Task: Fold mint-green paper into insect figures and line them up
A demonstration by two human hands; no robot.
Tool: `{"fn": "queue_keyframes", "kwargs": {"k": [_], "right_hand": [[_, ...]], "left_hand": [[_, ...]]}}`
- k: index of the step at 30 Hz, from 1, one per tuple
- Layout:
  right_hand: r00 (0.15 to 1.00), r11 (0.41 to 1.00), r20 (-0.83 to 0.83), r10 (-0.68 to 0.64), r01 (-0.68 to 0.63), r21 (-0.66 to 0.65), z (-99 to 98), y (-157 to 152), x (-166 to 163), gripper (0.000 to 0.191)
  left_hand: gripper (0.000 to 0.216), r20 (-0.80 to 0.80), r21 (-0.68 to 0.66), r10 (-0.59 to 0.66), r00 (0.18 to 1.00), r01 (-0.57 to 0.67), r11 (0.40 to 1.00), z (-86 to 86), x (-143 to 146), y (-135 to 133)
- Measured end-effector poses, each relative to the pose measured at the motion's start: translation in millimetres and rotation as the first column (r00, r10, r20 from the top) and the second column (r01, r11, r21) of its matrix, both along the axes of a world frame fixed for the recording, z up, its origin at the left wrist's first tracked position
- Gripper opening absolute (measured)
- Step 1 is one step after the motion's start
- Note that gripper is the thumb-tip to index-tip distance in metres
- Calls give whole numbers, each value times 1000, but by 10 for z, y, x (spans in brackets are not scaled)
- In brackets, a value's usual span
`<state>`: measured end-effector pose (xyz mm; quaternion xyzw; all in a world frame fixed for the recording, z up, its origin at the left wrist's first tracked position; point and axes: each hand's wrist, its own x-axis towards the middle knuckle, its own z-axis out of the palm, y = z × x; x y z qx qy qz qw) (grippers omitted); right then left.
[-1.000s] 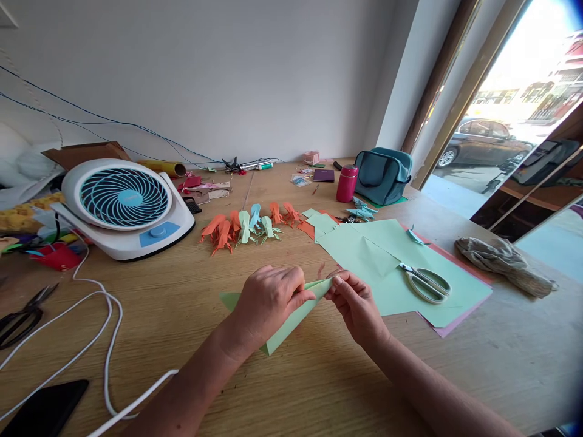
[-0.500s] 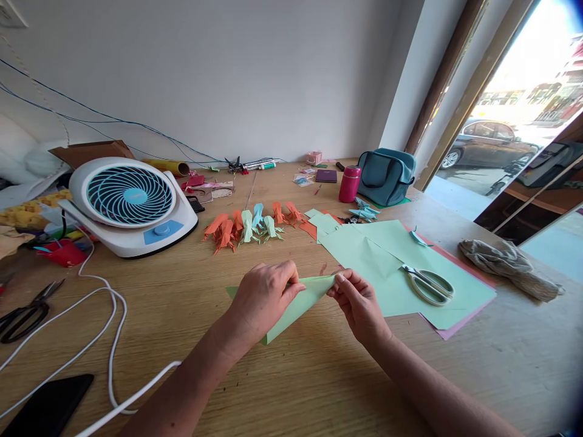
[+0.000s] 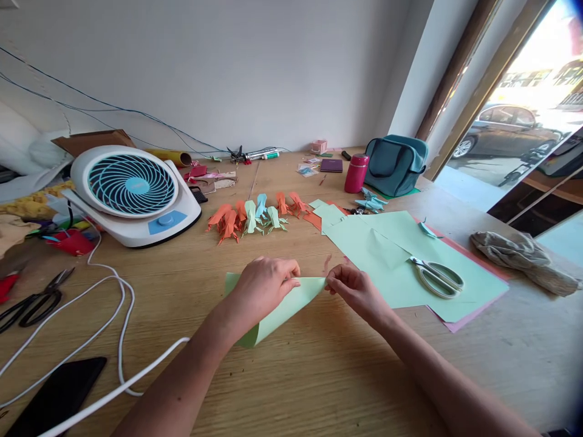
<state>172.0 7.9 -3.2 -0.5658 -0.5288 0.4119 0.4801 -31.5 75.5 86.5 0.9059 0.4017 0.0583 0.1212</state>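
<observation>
Just above the wooden table, a folded sheet of light green paper (image 3: 277, 312) is held between both hands. My left hand (image 3: 264, 288) pinches its upper edge with thumb and forefinger, covering the middle of the sheet. At the right corner of the paper, the fingertips of my right hand (image 3: 353, 288) are pinched together. A curved fold runs along the lower side, and the left part hangs out beyond my left hand. Behind it stands a row of folded paper figures, among them a pale green one (image 3: 250, 217) and an orange one (image 3: 228, 224).
Scissors with cream handles (image 3: 439, 278) lie on green paper sheets (image 3: 392, 261) at the right. A white fan (image 3: 132, 194) stands left, near black scissors (image 3: 39, 303), a white cable (image 3: 122, 315) and a phone (image 3: 59, 394). Farther back are a pink flask (image 3: 356, 173) and a teal bag (image 3: 396, 167).
My right hand has shifted slightly left with its corner of the paper. The sheet's fold looks rounder, and its left part shows more. The whole view has swung a little.
</observation>
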Motion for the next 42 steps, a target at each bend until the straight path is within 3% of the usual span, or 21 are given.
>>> {"fn": "queue_keyframes", "kwargs": {"k": [4,8,13,17,24,29,32,36,39,42], "right_hand": [[894,999,448,24,-6,-41,29,-24,28,13],[785,996,617,58,0,-92,-47,-28,16,15],[654,999,755,41,-17,-39,-141,-23,3,17],[588,998,808,43,3,-55,-150,-33,-8,17],[566,999,824,23,12,-36,-135,-52,-7,11],[603,972,798,17,-199,129,-160,-63,-53,23],[514,937,857,26,-311,158,-191,-108,-84,29],[406,909,913,44,-395,131,-212,-213,-61,27],[443,903,891,101,-417,105,-200,-281,-21,26],[452,884,883,127,-455,106,-189,-313,3,23]], "left_hand": [[15,-45,-142,-22,999,15,990,-167,13,132],[17,-10,-169,-109,994,106,980,-438,24,258],[16,1,-169,-168,986,165,972,-648,42,310],[14,-52,-157,-157,986,147,976,-675,90,305],[12,-121,-122,-142,982,127,984,-654,119,256],[5,-97,-56,-150,984,146,988,-707,115,248],[4,-148,-12,-183,972,184,983,-715,134,217],[17,-260,73,-221,940,247,966,-641,112,-35],[17,-261,120,-277,925,316,941,-629,55,-367],[40,-239,241,-348,906,403,883,-746,10,-638]]}}
